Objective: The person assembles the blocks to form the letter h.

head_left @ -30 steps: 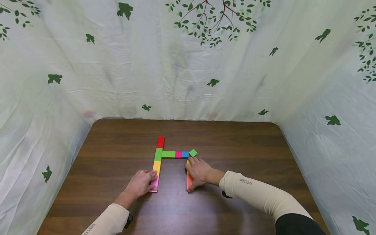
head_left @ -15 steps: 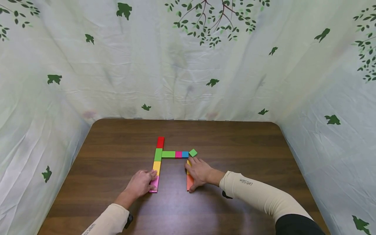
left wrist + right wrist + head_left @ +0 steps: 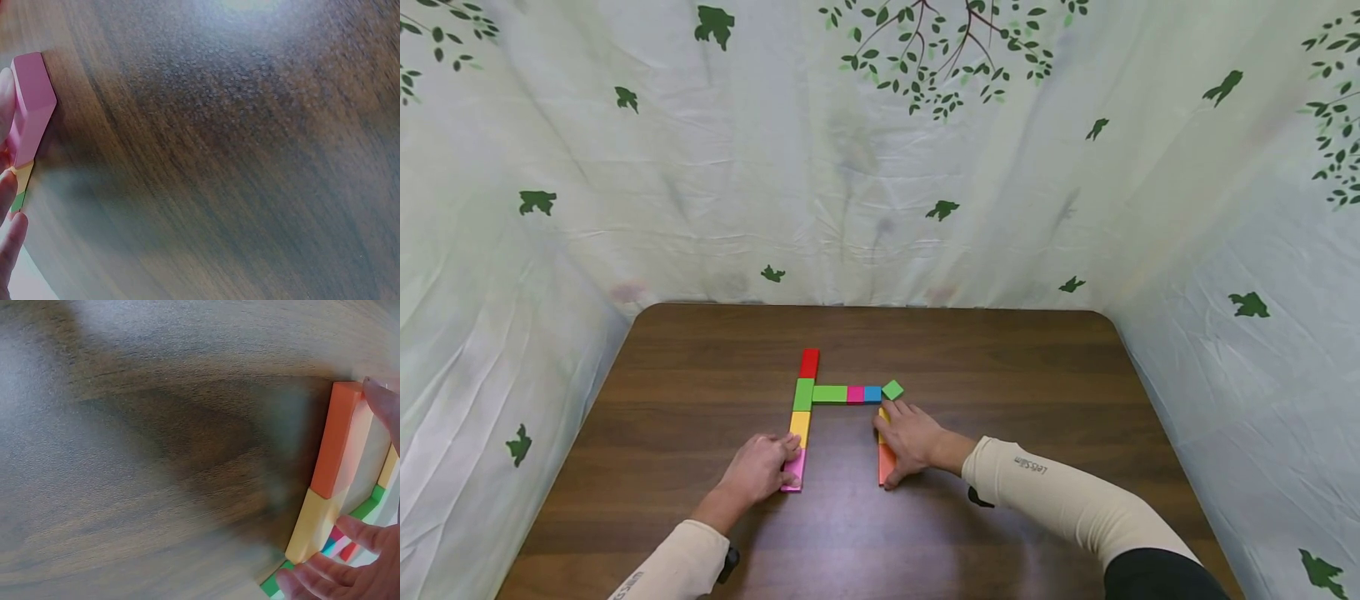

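Note:
My left hand [image 3: 756,473] rests on a pink block [image 3: 795,469], thumb near its front end and fingertips by the join with a yellow block [image 3: 801,425]. In the left wrist view the thumb lies along the side of the pink block [image 3: 37,94]. My right hand [image 3: 912,440] spans an orange block [image 3: 886,465] and another yellow block, which lie end to end. The right wrist view shows its thumb at the near end of the orange block [image 3: 334,450]. Other fingertips touch the yellow block [image 3: 310,525] and reach its far end.
A red block [image 3: 809,363] and a green block [image 3: 803,395] continue the left column. A crossbar of green [image 3: 831,395], magenta [image 3: 856,394] and blue [image 3: 872,394] blocks runs right to a turned green block [image 3: 892,389]. A leaf-print curtain [image 3: 880,242] surrounds the wooden table [image 3: 1000,358].
My right hand and the orange block under it have shifted very slightly away from me and rightward. The left hand and the other blocks stay in place.

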{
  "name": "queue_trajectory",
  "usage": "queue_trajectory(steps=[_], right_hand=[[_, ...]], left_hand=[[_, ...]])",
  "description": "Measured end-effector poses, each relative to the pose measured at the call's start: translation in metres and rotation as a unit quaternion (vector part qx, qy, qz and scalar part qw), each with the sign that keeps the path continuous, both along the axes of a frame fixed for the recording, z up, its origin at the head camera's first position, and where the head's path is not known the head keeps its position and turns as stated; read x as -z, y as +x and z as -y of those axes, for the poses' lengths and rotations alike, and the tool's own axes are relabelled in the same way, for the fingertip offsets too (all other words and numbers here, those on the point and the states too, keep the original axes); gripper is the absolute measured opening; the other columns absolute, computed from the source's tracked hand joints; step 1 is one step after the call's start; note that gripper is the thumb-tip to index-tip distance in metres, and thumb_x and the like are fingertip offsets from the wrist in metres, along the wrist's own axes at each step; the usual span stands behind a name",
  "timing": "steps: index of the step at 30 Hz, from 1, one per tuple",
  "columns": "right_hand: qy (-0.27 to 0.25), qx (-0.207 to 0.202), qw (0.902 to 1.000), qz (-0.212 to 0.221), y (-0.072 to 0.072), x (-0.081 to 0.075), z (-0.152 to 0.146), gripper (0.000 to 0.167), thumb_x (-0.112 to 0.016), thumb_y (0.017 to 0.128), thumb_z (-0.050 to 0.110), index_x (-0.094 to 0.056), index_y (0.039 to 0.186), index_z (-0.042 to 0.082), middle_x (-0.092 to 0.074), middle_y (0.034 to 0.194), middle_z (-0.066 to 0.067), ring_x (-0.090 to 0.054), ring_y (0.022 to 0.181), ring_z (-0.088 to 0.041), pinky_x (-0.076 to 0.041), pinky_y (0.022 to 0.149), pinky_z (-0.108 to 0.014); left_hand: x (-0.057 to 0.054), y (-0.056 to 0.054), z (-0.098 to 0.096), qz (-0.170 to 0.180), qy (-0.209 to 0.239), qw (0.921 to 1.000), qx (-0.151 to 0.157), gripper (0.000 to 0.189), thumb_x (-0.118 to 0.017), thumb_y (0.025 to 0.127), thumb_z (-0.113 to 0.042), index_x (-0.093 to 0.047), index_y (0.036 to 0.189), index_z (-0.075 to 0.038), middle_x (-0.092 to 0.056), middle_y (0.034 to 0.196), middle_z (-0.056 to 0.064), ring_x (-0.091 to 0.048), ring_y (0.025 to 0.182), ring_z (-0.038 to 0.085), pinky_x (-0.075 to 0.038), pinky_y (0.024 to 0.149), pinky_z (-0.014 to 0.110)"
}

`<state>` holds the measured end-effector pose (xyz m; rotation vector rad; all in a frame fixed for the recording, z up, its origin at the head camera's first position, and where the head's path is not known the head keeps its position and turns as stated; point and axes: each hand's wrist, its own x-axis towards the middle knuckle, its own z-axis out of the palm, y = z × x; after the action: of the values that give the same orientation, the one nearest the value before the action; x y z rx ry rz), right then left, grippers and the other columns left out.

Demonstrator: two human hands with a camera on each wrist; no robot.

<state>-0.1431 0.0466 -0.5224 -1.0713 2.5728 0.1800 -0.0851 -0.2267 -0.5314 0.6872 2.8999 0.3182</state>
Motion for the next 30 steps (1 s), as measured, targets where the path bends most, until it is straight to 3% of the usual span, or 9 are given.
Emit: queue_trajectory(steps=[9, 18, 30], right_hand=[[-0.005, 0.004, 1.0000, 0.002, -0.0013, -0.0007, -0.0022, 0.095, -0.071, 0.063, 0.075, -0.045, 0.130, 0.014, -0.036, 0.140, -0.011, -0.041, 0.123, -0.026, -0.042, 0.102, -0.040], [-0.011, 0.010, 0.9999, 0.008, -0.0036, -0.0004, -0.0046, 0.096, -0.073, 0.064, 0.073, -0.044, 0.132, 0.011, -0.036, 0.142, -0.012, -0.040, 0.126, -0.028, -0.042, 0.103, -0.041], [-0.005, 0.003, 1.0000, 0.005, -0.0060, 0.0007, -0.0060, 0.099, -0.070, 0.065, 0.075, -0.042, 0.135, 0.011, -0.033, 0.147, -0.012, -0.037, 0.131, -0.028, -0.038, 0.107, -0.041]], left_hand=[[0.0014, -0.0008, 0.0004, 0.004, 0.002, 1.0000, -0.003, 0.056, -0.084, 0.068, -0.029, -0.069, 0.114, -0.001, -0.064, 0.121, 0.015, -0.062, 0.114, 0.027, -0.047, 0.097, 0.046], [0.0035, -0.0009, 0.0022, -0.036, 0.010, 0.9990, 0.024, 0.054, -0.085, 0.066, -0.031, -0.072, 0.108, 0.001, -0.067, 0.115, 0.018, -0.065, 0.109, 0.028, -0.048, 0.094, 0.045], [0.0025, -0.0010, 0.0014, -0.023, 0.012, 0.9995, 0.018, 0.054, -0.084, 0.067, -0.031, -0.072, 0.108, 0.001, -0.067, 0.116, 0.017, -0.064, 0.111, 0.027, -0.047, 0.095, 0.045]])
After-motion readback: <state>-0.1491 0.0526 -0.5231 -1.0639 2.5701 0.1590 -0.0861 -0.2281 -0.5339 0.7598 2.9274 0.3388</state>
